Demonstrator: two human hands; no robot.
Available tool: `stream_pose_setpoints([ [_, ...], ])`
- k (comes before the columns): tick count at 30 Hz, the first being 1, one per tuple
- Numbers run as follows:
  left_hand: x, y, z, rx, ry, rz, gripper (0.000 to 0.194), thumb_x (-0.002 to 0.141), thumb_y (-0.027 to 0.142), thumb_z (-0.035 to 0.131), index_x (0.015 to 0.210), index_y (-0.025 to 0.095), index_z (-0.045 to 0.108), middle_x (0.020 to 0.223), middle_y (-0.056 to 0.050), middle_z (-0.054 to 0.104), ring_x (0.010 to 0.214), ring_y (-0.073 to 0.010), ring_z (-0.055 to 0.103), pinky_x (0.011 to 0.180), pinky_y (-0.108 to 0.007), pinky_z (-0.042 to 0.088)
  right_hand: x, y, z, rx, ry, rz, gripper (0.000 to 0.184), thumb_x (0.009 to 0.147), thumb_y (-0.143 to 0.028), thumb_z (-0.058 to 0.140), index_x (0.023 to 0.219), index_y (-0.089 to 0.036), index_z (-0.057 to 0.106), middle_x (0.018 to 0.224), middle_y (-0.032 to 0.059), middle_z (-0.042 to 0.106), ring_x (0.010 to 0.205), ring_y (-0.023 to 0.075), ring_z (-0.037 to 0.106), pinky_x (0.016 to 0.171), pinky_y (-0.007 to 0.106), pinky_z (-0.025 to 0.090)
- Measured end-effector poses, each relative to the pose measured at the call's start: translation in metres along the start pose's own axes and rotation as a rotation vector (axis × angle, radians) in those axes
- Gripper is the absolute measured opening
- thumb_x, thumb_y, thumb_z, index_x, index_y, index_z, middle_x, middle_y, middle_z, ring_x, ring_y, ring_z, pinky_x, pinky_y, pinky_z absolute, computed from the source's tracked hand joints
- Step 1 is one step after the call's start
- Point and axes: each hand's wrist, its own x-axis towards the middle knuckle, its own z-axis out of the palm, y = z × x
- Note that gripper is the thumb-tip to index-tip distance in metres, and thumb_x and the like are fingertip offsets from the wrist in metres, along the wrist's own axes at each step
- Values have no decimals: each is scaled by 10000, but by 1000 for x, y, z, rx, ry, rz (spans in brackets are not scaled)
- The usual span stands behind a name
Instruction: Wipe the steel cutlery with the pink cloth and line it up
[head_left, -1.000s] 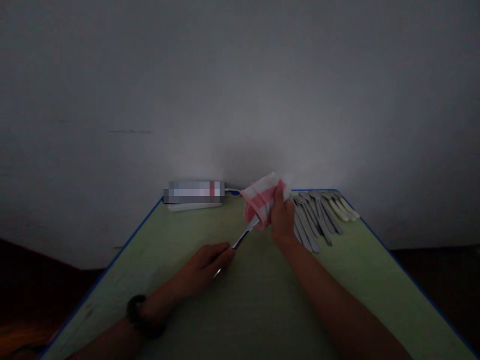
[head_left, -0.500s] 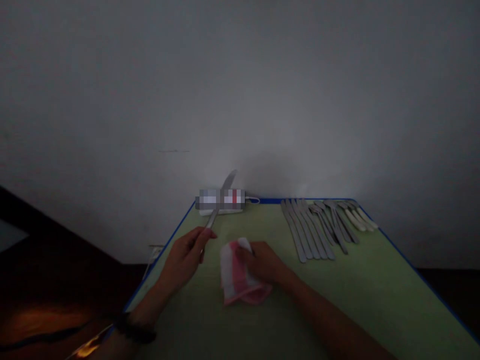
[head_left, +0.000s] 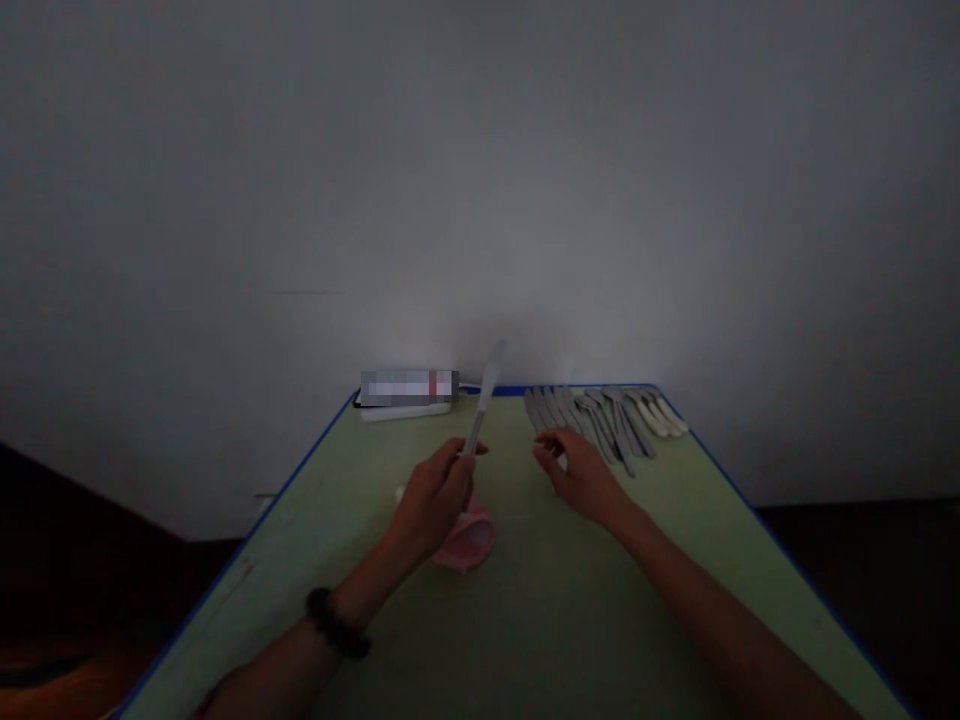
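Observation:
My left hand (head_left: 435,498) is closed round the handle of a table knife (head_left: 486,395), whose blade points up and away from me. Partly hidden beneath that hand is a pink and white cloth (head_left: 469,542), which appears to lie crumpled on the table. To the right, my right hand (head_left: 576,470) holds nothing; its fingers are bent, with a gap between thumb and forefinger. Just beyond it is a row of table knives (head_left: 547,402), their lower ends partly covered by the hand.
Metal spoons or forks (head_left: 615,425) lie right of the knives, then several pieces with white handles (head_left: 660,415). A pale box-like object, blurred out (head_left: 409,390), stands at the back left with a white cable. The green table (head_left: 540,620) has a blue edge and meets a grey wall.
My right hand has let go of the cloth and moved right, toward the knives. The knife in my left hand has shifted right, over the cloth. The whole view has shifted slightly.

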Motion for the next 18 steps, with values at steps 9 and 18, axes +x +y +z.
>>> stream_pose_setpoints([
  [9,45,-7,62,250,-225,-54,440,890,283,222,1212,63,425,610,-35,642,601,-181,614,578,-268,443,-30,51,-62,-321,121,6,209,865,-265,463,1011,-167,575,992,98,579,961,214,532,868,371,417],
  [18,49,-13,79,675,-389,-33,467,892,280,308,1312,79,344,948,-197,680,858,-280,665,684,-354,459,-36,66,-52,-437,103,4,207,876,-255,447,1016,-187,584,1009,88,604,976,222,532,872,390,353],
])
